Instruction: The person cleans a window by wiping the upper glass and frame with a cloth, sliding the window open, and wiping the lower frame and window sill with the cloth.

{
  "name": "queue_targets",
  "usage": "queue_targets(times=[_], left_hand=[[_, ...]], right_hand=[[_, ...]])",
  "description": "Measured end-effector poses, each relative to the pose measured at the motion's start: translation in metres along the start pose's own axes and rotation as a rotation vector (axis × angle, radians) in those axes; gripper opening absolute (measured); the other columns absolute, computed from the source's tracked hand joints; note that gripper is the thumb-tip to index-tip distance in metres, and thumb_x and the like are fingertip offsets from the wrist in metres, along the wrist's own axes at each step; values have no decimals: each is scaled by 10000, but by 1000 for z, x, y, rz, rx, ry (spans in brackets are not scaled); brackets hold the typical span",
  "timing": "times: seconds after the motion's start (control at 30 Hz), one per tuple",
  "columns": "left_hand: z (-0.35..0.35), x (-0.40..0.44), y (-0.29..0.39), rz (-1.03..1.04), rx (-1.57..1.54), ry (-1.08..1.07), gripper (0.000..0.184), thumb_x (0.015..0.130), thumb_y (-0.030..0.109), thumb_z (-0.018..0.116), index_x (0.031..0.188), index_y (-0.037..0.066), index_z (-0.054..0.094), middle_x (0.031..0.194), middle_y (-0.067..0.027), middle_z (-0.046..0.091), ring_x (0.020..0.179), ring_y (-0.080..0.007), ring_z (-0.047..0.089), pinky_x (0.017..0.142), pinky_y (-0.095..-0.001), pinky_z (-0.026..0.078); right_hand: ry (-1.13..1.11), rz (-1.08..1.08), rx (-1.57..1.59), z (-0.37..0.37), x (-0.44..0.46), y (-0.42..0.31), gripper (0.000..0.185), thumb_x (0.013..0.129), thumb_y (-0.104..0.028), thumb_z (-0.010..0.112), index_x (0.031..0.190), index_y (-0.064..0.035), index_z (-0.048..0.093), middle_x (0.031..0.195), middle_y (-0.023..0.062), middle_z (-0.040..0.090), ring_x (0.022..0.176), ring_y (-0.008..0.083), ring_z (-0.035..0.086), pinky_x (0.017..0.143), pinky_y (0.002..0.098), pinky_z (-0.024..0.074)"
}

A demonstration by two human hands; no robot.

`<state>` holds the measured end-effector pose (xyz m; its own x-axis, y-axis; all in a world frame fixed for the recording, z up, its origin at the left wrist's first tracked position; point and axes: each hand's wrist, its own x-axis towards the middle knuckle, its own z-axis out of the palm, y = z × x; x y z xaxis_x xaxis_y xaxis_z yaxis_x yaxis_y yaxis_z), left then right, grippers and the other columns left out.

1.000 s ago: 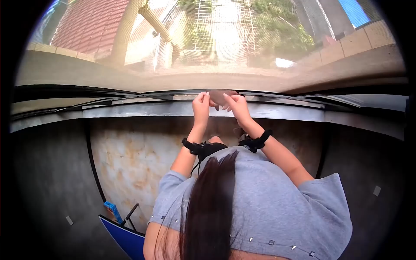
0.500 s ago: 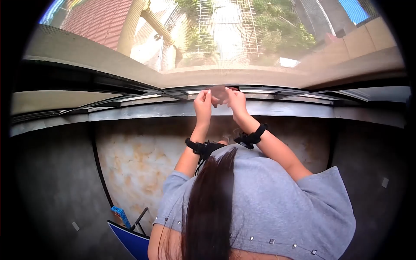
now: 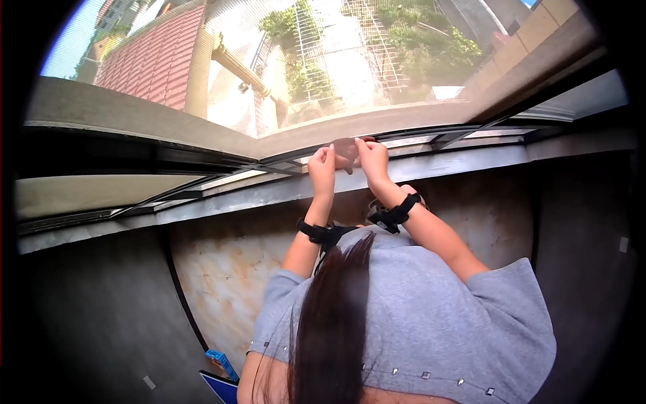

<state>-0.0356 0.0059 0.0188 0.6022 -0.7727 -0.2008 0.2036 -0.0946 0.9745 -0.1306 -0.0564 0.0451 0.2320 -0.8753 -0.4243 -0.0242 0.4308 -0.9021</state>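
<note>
A small, thin, brownish see-through piece point(image 3: 345, 149) is stretched between my two hands in front of the window frame. My left hand point(image 3: 322, 165) pinches its left edge with thumb and fingertips. On the other side, my right hand point(image 3: 371, 159) is closed on its right edge. Both hands are raised over the metal sill point(image 3: 269, 195), close to the dark window track. What the piece is made of cannot be made out. A black strap is on each wrist.
A mesh-like window pane point(image 3: 323, 67) lies ahead, with a red tiled roof and plants outside. Dark window frames point(image 3: 134, 151) run along both sides. A blue box point(image 3: 222, 364) and a blue panel point(image 3: 219, 387) are at the lower left.
The view has tilted, so the sill now slants up to the right. Both hands still hold the thin piece, which looks more spread out between them than a second ago.
</note>
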Motion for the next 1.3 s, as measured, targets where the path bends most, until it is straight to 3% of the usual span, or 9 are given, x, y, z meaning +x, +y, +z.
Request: queue_targets(times=[0.47,0.67,0.77,0.93,1.07,1.23,1.3], left_hand=[[94,4,-9,-225,-120,-150,259,880,205,492,780,-22,564,685,-106,609,583,-166,598,542,-238,491],[136,-3,-6,-365,-205,-440,259,888,181,447,798,-39,550,748,-134,616,660,-207,623,609,-259,500],[152,-8,1,-363,-111,-634,231,868,195,477,788,-11,545,717,-106,608,650,-170,609,621,-239,492],[176,-5,0,-195,73,-850,195,874,143,474,770,-7,545,654,-89,614,625,-158,626,564,-224,489],[202,-15,31,-46,201,-819,198,868,126,481,760,-21,557,640,-82,621,618,-141,623,556,-231,480],[241,-26,91,473,332,-704,94,795,63,556,741,-14,556,636,-117,610,602,-192,620,571,-273,468],[255,-33,120,806,387,-629,69,753,32,585,707,6,542,636,-114,591,580,-228,593,538,-291,455]], right_hand=[[214,-30,65,-81,34,8,267,840,-210,515,727,10,616,634,37,598,469,70,481,444,201,371],[182,-134,25,-152,21,-15,279,853,-188,509,705,29,603,662,73,615,475,78,500,448,199,383],[200,-226,-40,-184,13,-23,264,846,-177,524,691,23,598,642,62,612,471,76,501,448,199,379],[222,-282,-131,-222,9,-30,275,843,-182,528,679,30,590,614,70,597,478,93,510,446,212,385],[177,-381,-173,-246,11,-57,280,851,-187,537,680,31,581,616,72,598,499,101,520,471,215,396],[37,-559,-67,-276,11,-122,250,853,-156,543,694,33,581,620,52,590,532,81,523,491,199,407],[11,-674,-8,-284,12,-148,264,849,-160,548,681,41,569,618,46,582,519,86,516,475,210,407]])
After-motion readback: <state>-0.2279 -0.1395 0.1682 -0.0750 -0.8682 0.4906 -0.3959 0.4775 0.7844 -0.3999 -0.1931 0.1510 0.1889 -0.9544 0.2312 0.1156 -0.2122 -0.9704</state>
